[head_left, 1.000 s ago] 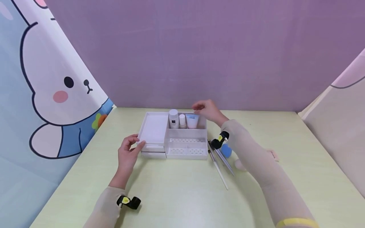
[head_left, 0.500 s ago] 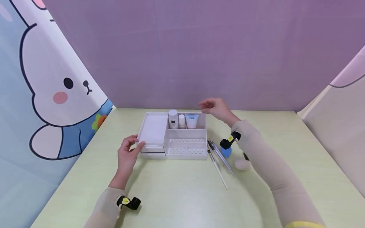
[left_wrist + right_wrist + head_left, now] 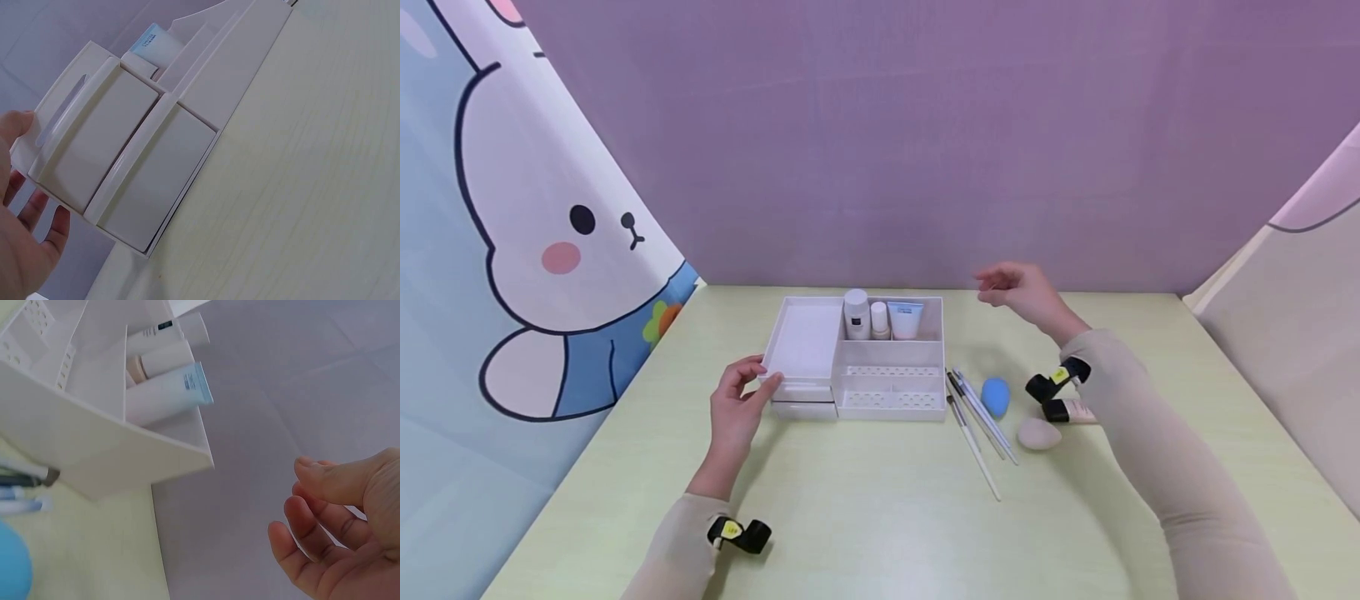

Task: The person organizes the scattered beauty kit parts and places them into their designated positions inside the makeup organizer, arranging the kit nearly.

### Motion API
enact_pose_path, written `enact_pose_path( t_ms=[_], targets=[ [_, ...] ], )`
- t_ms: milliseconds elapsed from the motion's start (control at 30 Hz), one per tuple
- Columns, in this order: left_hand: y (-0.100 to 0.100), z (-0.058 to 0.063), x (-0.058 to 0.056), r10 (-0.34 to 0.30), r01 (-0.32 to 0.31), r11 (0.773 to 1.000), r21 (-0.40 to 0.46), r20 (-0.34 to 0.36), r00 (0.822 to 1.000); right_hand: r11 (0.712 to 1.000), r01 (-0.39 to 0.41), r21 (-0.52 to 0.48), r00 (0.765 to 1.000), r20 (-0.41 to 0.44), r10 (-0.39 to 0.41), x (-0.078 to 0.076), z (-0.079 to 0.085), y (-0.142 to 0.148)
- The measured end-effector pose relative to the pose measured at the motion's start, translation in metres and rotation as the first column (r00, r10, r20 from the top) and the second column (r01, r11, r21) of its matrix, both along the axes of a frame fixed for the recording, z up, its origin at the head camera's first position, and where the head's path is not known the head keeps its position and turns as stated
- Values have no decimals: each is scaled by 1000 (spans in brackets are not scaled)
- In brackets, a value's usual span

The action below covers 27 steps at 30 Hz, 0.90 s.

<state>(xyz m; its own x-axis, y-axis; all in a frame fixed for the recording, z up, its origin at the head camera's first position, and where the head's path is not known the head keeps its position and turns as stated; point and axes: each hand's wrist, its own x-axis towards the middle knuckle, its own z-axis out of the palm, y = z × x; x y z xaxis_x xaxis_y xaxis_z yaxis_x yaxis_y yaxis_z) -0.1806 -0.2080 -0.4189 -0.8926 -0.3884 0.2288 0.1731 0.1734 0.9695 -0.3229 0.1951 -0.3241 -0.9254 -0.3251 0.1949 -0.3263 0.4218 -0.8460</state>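
A white cosmetics organizer (image 3: 891, 353) stands toward the back of the table, with two drawers under a flat top on its left side. My left hand (image 3: 739, 408) holds its front left corner, thumb over the top edge and fingers along the side. In the rear compartment stand a white bottle (image 3: 857, 317), a smaller white-capped bottle (image 3: 880, 320) and a pale blue squeeze tube (image 3: 906, 321). To the right of the organizer, my right hand (image 3: 1026, 293) hovers above the table, its fingers loosely bent around nothing.
Several makeup brushes (image 3: 976, 450) lie beside the organizer's right side. Near them are a blue makeup sponge (image 3: 996, 397), a beige sponge (image 3: 1038, 434) and a black-capped tube (image 3: 1078, 411) partly under the right sleeve. A purple cloth wall (image 3: 880, 150) rises behind the table (image 3: 850, 508).
My right hand has moved right, away from above the rear compartment, uncovering the beige sponge and black-capped tube. My left hand and the organizer stay in place.
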Motion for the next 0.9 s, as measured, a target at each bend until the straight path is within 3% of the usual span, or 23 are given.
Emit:
enact_pose_path(
  t_ms=[900],
  targets=[
    [-2,-2,-2,2,-2,1000,-15,6,1000,992,74,107,993,80,-83,31,-37,101]
  ],
)
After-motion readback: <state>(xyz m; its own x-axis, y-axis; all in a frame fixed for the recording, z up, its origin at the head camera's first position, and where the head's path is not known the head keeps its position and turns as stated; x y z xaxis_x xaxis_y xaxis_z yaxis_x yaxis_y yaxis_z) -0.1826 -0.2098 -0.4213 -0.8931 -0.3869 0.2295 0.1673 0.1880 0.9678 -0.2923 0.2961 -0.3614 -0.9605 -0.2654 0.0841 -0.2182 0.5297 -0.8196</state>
